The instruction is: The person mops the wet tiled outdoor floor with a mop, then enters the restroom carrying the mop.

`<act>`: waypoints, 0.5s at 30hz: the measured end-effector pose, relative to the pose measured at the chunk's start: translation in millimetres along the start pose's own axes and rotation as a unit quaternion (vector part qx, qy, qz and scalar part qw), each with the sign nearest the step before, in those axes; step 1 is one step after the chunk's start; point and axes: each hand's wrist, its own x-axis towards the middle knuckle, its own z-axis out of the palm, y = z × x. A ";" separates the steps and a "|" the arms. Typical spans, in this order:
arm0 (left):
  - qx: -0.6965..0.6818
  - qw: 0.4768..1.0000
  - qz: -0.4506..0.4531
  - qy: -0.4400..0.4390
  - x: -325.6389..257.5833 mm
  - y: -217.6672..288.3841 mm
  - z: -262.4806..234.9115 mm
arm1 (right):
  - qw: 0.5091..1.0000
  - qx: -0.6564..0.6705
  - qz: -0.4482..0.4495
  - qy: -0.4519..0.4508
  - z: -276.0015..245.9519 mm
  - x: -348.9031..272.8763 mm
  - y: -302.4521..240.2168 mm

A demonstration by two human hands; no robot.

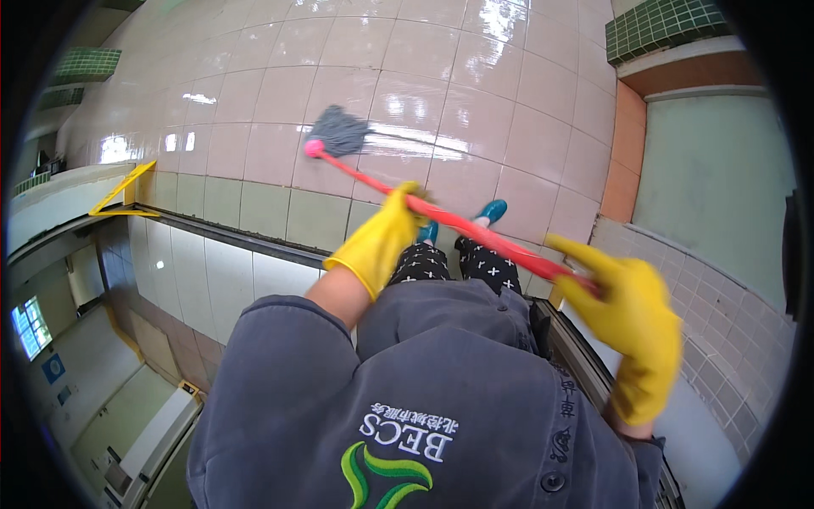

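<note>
A mop [475,229] with a red handle slants across in front of me. Its grey string head [341,130] lies spread on the wet tiles ahead and to the left, joined to the handle by a pink socket. My left hand [380,236], in a yellow rubber glove, is closed round the handle partway down. At the upper end of the handle, on the right, my right hand [629,318] grips in a matching glove, its index finger stretched along the shaft. The right hand is slightly blurred.
Shiny pink floor tiles [415,55] reach far ahead, bordered by a pale green tile strip [318,219]. A yellow frame [127,191] stands at the left by a wall end. On the right are a pale green panel [716,195] and a tiled wall. Teal shoes [492,210] are on my feet.
</note>
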 end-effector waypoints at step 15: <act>0.170 0.973 -0.146 -0.051 82.6 -2.0 -40.5 | 0.989 -0.053 -0.114 -0.074 69.5 23.3 83.9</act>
